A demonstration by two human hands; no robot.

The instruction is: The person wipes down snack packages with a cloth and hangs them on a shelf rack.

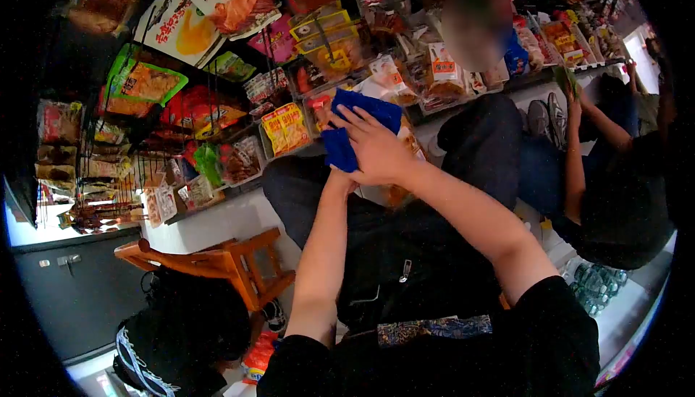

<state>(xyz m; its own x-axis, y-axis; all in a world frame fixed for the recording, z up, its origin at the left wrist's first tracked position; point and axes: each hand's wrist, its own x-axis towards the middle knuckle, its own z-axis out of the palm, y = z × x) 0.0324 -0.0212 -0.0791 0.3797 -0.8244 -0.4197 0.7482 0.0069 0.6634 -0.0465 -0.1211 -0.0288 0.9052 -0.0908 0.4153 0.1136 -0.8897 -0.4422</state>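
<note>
A folded blue cloth [371, 111] is held between my two hands above my lap. My right hand [380, 147] lies over it, its fingers stretched across the fabric and pressing on it. Underneath, my left hand [346, 180] holds the cloth from below; only the wrist and heel of that hand show, and its fingers are hidden. One flap of the cloth hangs out below my right fingers. Just beyond the hands stands a yellow snack packet [286, 129] in a clear tray.
Shelves of packaged snacks [441, 71] run across the front, with hanging packets [145, 82] at left. A wooden chair [246, 267] is at lower left. Another person [615, 172] sits at right holding something green [566, 82]. Plastic bottles [597, 281] lie on the floor.
</note>
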